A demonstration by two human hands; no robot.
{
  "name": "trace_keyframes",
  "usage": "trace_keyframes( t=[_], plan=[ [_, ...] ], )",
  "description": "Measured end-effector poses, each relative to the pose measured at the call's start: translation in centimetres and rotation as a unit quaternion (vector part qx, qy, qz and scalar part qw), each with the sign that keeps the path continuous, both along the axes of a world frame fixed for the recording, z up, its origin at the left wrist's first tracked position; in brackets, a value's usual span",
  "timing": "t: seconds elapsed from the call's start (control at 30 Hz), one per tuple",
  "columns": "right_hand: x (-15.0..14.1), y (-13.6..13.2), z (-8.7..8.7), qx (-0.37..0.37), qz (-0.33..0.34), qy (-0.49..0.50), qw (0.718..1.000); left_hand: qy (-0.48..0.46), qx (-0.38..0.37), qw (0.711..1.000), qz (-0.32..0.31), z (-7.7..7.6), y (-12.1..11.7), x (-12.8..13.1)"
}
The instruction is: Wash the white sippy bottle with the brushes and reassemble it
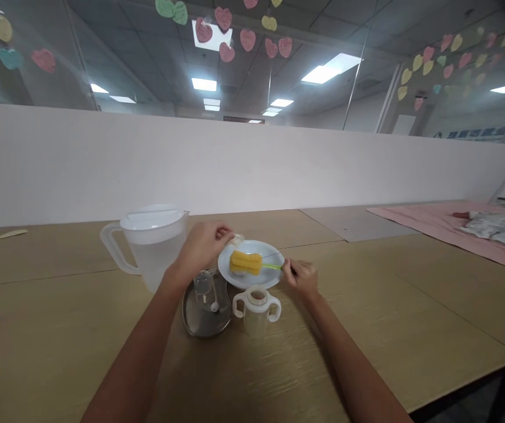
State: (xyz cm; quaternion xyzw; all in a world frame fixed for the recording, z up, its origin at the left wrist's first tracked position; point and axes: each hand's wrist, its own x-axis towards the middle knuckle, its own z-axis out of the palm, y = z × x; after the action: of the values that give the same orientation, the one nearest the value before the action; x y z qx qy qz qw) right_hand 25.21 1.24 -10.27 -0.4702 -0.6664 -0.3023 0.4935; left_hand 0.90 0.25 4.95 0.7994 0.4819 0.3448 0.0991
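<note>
My right hand [302,277] is closed around the thin green handle of a yellow sponge brush [246,262], whose head is over a pale oval plate [268,282]. At the plate's far left edge, my left hand [206,239] pinches a small whitish, translucent piece [236,239], too small to identify. In front of the plate stands a two-handled baby bottle [256,317], its top uncapped. Left of it, a kidney-shaped metal tray [196,324] holds a clear container [202,285] and a thin tube with a white ball end [214,306].
A lidded translucent pitcher [153,252] stands left of my left forearm. A pale flat strip [13,234] lies far left. On the right, a pink cloth [428,222] carries patterned fabric [501,228]. A low white wall [243,170] runs behind the wooden table [367,317].
</note>
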Motion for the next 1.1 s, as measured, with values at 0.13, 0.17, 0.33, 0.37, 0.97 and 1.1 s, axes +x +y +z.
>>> trace_keyframes(
  t=[0.13, 0.17, 0.33, 0.37, 0.97, 1.1],
  plan=[
    [0.5, -0.1, 0.2, 0.036, -0.002, -0.008, 0.999, 0.147, -0.013, 0.983, 0.105, 0.7, -0.6, -2.2],
    [0.6, -0.1, 0.2, 0.040, -0.006, -0.003, 0.999, 0.194, -0.067, 0.975, 0.087, 0.6, -0.6, -2.7],
    [0.9, 0.0, 0.1, 0.044, -0.024, -0.014, 0.999, 0.353, -0.296, 0.888, 0.012, -1.9, 0.7, -2.7],
    [0.8, 0.0, 0.0, 0.044, -0.028, -0.020, 0.998, 0.362, -0.306, 0.880, 0.016, -2.5, 1.0, -2.4],
    [0.9, 0.6, -0.9, 0.030, -0.072, 0.034, 0.996, 0.308, -0.051, 0.950, 0.004, -8.5, 4.6, 3.3],
    [0.8, 0.8, -1.0, 0.030, -0.078, 0.030, 0.996, 0.291, -0.059, 0.955, 0.001, -10.0, 5.5, 4.1]
  ],
)
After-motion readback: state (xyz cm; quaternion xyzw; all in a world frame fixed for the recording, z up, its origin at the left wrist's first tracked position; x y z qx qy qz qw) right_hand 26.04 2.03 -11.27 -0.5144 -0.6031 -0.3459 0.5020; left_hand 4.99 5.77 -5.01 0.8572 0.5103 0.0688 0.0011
